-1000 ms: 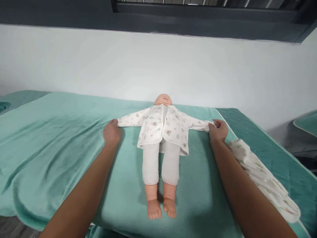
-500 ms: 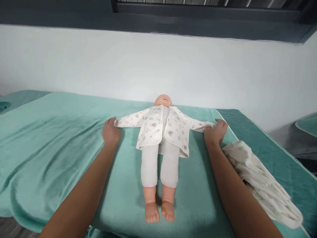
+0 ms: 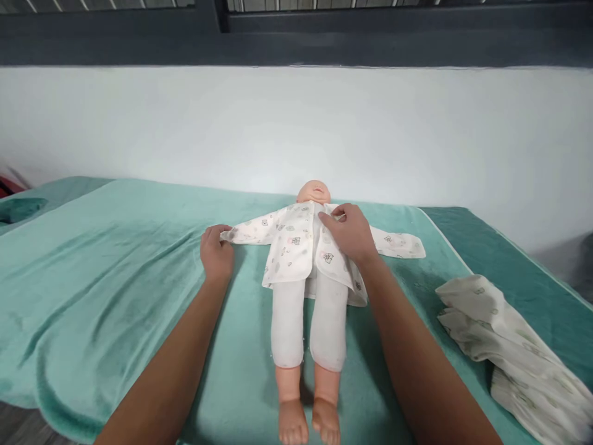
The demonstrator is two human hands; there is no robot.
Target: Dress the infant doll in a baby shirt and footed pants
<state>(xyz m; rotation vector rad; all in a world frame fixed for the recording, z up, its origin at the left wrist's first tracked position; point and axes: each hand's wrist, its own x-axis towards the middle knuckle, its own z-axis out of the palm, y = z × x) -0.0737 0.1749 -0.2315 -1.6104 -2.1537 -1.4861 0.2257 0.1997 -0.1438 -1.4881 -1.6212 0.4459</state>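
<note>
A baby doll lies on its back on a teal blanket, head toward the wall, arms spread. It wears a white printed jacket that hangs unfastened and white leggings. My left hand rests at the cuff of the doll's left-side sleeve, fingers curled on the fabric. My right hand lies on the doll's chest, fingers pinching the right front edge of the jacket near the collar. The right-side sleeve lies flat and free.
A crumpled white printed cloth lies on the blanket at the right. A white wall runs behind the bed, with a dark window frame above. A darker teal mat lies at the far right.
My right hand let go of the right-side sleeve cuff and moved left onto the doll's chest, taking the jacket's front edge. My left hand stayed at the other cuff. The view shifted slightly.
</note>
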